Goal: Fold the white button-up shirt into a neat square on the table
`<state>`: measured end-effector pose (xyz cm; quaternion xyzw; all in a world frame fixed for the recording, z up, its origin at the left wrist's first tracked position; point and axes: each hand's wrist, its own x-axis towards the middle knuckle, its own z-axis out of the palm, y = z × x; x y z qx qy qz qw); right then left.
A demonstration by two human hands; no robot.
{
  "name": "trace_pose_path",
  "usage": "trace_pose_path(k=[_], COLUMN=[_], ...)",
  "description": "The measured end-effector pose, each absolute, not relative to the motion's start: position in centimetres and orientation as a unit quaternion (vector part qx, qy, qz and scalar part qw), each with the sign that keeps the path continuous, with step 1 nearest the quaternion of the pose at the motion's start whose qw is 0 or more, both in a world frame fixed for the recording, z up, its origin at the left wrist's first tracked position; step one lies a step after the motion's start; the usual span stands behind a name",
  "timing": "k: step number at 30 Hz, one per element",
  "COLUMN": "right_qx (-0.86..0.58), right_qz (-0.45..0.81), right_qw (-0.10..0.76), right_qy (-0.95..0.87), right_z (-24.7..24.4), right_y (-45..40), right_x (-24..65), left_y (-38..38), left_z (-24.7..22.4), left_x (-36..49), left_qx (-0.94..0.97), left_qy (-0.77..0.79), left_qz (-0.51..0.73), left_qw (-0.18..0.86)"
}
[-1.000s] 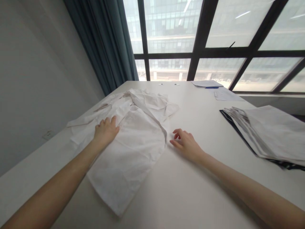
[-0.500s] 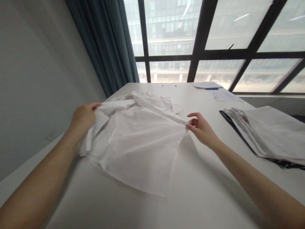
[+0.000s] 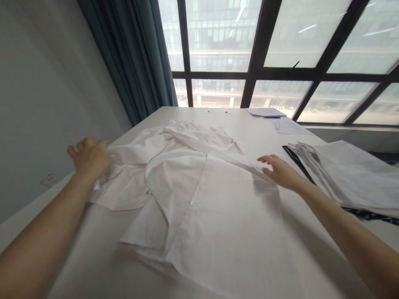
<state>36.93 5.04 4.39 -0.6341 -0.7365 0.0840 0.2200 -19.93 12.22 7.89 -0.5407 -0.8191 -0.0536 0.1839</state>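
A white buttoned shirt (image 3: 224, 207) lies spread and wrinkled over the white table (image 3: 93, 249), its far part bunched up. My left hand (image 3: 90, 158) is at the shirt's left edge, slightly blurred, with its fingers spread apart. At the right edge of the cloth is my right hand (image 3: 276, 170). Its thumb and fingers are apart, with the fingertips beside the shirt, and no cloth shows clearly pinched between them.
Folded white cloths (image 3: 358, 174) rest on a black patterned piece at the right. Papers (image 3: 264, 112) and a blue pen (image 3: 272, 117) lie at the table's far right, below the windows. A blue curtain (image 3: 134, 58) hangs at the far left.
The shirt has spread wider and nearer, and its button line now shows. My left hand has moved left and its fingers have opened. My right hand has moved right and its pinch has opened.
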Motion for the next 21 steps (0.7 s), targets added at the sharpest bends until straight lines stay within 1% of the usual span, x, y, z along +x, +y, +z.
trace_pose_path(k=[1, 2, 6, 7, 8, 11, 14, 16, 19, 21], right_qx=[-0.62, -0.602, -0.553, -0.552, -0.555, -0.566, -0.569, -0.568, -0.571, -0.585], right_qz=[0.082, 0.084, 0.101, 0.102, 0.103, 0.105, 0.102, 0.093, 0.057, 0.011], right_qw=[0.222, 0.223, 0.217, 0.214, 0.212, 0.21, 0.23, 0.256, 0.306, 0.345], right_qy=[-0.748, -0.762, -0.798, -0.799, -0.798, -0.79, -0.783, -0.776, -0.76, -0.734], right_z=[4.9, 5.4, 5.8, 5.4, 4.9, 3.1, 1.9, 2.1, 4.2, 6.4], right_y=[5.9, 6.9, 11.3, 12.3, 13.3, 15.4, 16.4, 16.9, 17.3, 17.2], right_x=[35.2, 33.4, 26.0, 24.5, 23.2, 20.5, 19.6, 19.9, 22.2, 25.4], left_y=[12.3, 12.4, 13.5, 13.8, 14.0, 14.5, 14.6, 14.7, 14.8, 14.8], left_z=[7.7, 7.5, 4.9, 4.0, 3.0, 0.7, -0.2, -0.3, -0.2, -0.3], left_x=[-18.3, -16.5, -10.5, -9.6, -9.0, -8.4, -8.7, -8.9, -9.0, -9.0], left_qx=[-0.576, -0.614, -0.697, -0.709, -0.717, -0.72, -0.724, -0.726, -0.727, -0.727], left_qy=[-0.786, -0.752, -0.696, -0.689, -0.691, -0.692, -0.688, -0.686, -0.685, -0.685], left_qz=[-0.078, -0.097, -0.079, -0.068, -0.049, -0.027, -0.026, -0.026, -0.027, -0.029], left_qw=[0.213, 0.22, 0.15, 0.129, 0.085, 0.045, 0.041, 0.041, 0.04, 0.04])
